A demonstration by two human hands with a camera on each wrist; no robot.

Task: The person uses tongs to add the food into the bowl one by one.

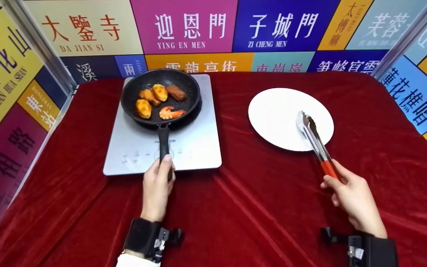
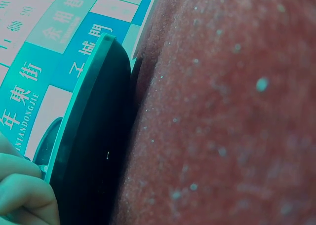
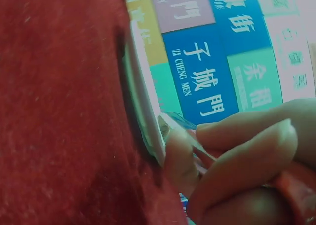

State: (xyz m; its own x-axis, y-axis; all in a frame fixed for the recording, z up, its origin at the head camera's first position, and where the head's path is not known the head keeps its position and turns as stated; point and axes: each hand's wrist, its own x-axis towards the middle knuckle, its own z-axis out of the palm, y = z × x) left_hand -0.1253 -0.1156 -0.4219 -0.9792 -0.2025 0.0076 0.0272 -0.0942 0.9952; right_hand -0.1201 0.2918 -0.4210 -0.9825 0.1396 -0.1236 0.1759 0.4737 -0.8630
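Desk [image 1: 265, 207] under red cloth spreads below both my hands. Ahead of my left fingers [image 1: 167, 163] I see the grey cooktop [image 1: 195, 148], carrying the black pan [image 1: 132, 97] with its orange food pieces and a shrimp [image 1: 171, 113]. My left hand [image 1: 156, 189] wraps its fingers around the end of the pan handle [image 1: 164, 142]. Beyond my right fingers [image 1: 328, 181] lies the white plate [image 1: 272, 111]. My right hand [image 1: 352, 196] pinches the red grip of the tongs [image 1: 315, 142], whose metal tips rest closed over the plate.

Red cloth [image 1: 258, 207], induction cooktop [image 1: 198, 148], signs [image 1: 191, 27]
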